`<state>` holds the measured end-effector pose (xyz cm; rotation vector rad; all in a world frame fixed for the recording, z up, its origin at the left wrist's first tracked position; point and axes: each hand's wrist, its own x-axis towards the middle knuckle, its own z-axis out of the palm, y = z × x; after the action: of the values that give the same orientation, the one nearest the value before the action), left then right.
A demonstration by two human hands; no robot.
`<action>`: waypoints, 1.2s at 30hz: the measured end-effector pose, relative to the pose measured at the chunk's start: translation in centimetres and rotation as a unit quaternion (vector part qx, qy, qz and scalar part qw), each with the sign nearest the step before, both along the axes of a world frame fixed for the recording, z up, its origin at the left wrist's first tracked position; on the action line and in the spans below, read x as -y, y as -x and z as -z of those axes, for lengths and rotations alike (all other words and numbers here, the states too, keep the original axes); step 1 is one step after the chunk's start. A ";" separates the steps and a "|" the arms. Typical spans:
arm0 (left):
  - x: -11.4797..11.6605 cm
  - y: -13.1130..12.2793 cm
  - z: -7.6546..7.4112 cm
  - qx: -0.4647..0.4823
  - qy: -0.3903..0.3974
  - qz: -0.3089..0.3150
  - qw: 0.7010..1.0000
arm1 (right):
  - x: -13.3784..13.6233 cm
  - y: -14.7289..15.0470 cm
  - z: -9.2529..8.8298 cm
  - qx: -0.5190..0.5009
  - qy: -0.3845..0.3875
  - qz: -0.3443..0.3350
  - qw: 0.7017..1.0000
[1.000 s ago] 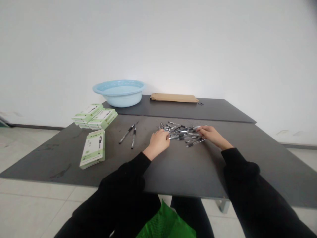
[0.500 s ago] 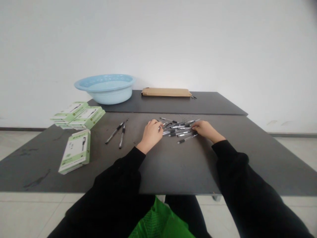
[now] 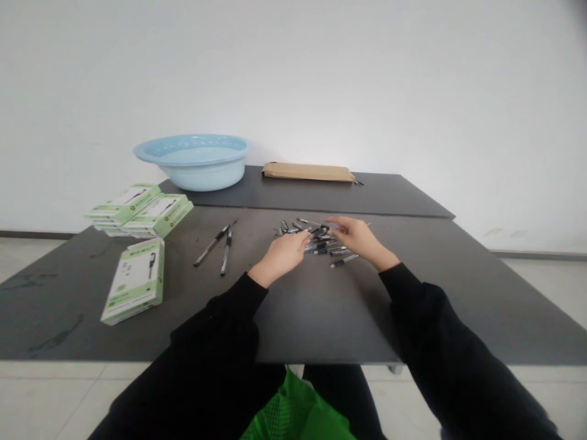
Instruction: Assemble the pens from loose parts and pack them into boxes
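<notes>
A loose pile of black-and-clear pens lies on the dark table in front of me. My left hand and my right hand meet just above the pile's left side. Both have their fingers pinched on the ends of one pen, held between them a little off the table. Two more pens lie side by side to the left, apart from the pile. Both of my arms are in black sleeves.
A green-and-white box lies flat at the near left, with a stack of similar boxes behind it. A light blue basin and a flat brown envelope sit on the far table by the white wall.
Both hands have drawn together from the pile's two sides and now pinch one pen between them. The right hand has come left off the pile's right edge. The view has shifted slightly.
</notes>
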<state>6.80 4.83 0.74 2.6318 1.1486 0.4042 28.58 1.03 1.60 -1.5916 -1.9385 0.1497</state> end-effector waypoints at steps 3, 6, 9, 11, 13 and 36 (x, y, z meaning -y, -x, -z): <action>-0.7 0.6 -0.3 -0.016 -0.002 -0.041 0.999 | -2.1 -2.6 0.4 0.029 0.051 0.078 0.995; -1.0 0.9 -0.5 -0.014 -0.006 -0.062 0.998 | -4.1 -3.4 1.2 0.070 0.099 0.059 0.991; -0.9 0.9 -0.6 -0.010 0.005 -0.081 0.997 | -5.5 -2.8 2.2 0.114 0.135 0.033 0.984; -0.8 0.9 -0.7 -0.003 0.010 -0.095 0.995 | -6.0 -2.3 2.7 0.138 0.139 0.025 0.980; -0.8 0.9 -0.7 0.008 0.006 -0.103 0.995 | -6.2 -2.1 3.0 0.150 0.135 0.022 0.979; -3.1 0.8 0.9 0.129 0.043 -0.145 0.980 | -5.4 -2.6 3.6 0.251 0.071 -0.014 0.965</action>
<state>6.04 7.89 -0.19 2.2600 1.4250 0.7114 31.14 6.44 -2.04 -1.8270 -2.3772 -0.1201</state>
